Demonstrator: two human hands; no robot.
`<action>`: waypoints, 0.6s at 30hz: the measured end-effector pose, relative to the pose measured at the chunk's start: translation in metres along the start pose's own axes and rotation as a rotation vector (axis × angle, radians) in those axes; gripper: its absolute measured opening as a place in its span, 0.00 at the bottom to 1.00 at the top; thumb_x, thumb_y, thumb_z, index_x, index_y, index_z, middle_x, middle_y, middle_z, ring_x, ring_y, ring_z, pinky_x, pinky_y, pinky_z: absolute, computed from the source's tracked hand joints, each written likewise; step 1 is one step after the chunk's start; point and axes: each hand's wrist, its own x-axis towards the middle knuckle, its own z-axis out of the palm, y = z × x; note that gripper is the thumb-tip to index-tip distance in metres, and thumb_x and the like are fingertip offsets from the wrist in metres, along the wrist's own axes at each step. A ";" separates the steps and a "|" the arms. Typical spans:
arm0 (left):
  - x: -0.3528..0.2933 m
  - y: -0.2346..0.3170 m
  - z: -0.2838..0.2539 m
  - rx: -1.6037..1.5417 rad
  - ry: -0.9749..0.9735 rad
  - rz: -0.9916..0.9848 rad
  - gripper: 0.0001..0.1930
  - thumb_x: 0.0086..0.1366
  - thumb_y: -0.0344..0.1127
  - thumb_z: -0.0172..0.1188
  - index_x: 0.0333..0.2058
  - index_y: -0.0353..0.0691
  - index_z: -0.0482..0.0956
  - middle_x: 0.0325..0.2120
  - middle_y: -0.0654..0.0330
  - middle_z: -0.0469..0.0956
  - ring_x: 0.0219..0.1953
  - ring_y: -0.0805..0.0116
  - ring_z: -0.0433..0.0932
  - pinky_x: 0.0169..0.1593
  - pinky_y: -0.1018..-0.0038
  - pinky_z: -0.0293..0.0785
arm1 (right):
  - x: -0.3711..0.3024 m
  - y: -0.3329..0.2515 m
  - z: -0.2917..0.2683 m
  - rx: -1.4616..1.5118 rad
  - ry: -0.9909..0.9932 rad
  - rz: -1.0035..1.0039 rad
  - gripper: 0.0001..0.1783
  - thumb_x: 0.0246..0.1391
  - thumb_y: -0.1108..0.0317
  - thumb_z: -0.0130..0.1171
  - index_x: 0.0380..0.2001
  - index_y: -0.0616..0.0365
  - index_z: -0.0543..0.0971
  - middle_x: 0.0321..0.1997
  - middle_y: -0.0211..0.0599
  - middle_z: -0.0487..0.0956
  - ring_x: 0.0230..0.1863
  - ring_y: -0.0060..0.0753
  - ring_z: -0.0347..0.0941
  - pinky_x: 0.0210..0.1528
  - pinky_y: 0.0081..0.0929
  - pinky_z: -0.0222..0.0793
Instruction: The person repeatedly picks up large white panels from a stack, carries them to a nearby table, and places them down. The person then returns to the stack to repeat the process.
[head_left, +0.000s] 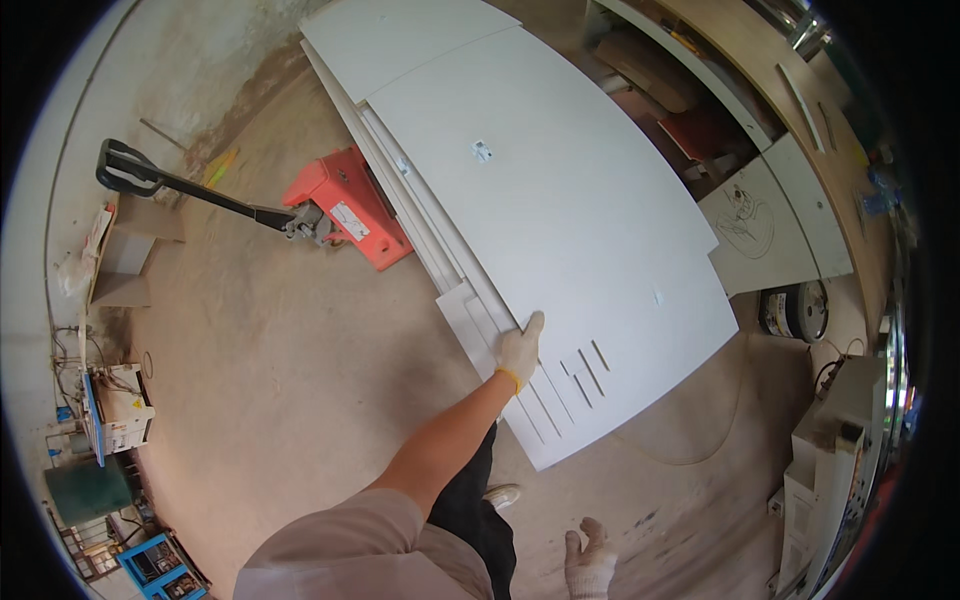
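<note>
A stack of large white panels runs from the top of the view down to the middle. My left hand, in a pale glove, grips the left edge of the top panel near its near end, by several cut slots. The thumb lies on the upper face; the other fingers are mostly hidden. At the lower edge, my gloved right hand is held apart from the panels, fingers spread and nothing in it. Lower white panels stick out along the left side of the stack.
A red pallet truck with a black handle stands left of the stack. On the right are a wooden bench with shelves, a black bucket-like container and a pale machine. Equipment and a blue frame line the left wall.
</note>
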 end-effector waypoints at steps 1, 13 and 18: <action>0.002 0.000 0.000 -0.005 -0.015 0.012 0.43 0.68 0.71 0.52 0.22 0.26 0.76 0.20 0.52 0.75 0.26 0.62 0.78 0.36 0.61 0.75 | 0.014 0.001 -0.002 -0.056 0.002 0.038 0.17 0.58 0.67 0.65 0.49 0.60 0.81 0.47 0.46 0.83 0.49 0.49 0.81 0.52 0.40 0.76; -0.119 -0.135 -0.025 -0.068 -0.481 -0.043 0.34 0.75 0.51 0.57 0.64 0.23 0.69 0.65 0.47 0.72 0.62 0.59 0.75 0.67 0.65 0.67 | 0.258 0.055 0.048 1.257 0.388 0.585 0.27 0.67 0.49 0.61 0.51 0.66 0.78 0.41 0.33 0.81 0.40 0.35 0.76 0.47 0.32 0.74; -0.015 -0.150 -0.166 0.373 -0.049 0.272 0.35 0.76 0.56 0.51 0.71 0.38 0.63 0.67 0.47 0.69 0.56 0.54 0.77 0.49 0.58 0.78 | 0.259 0.061 0.087 1.547 0.447 0.607 0.41 0.64 0.27 0.51 0.35 0.63 0.79 0.29 0.29 0.77 0.30 0.29 0.71 0.33 0.36 0.72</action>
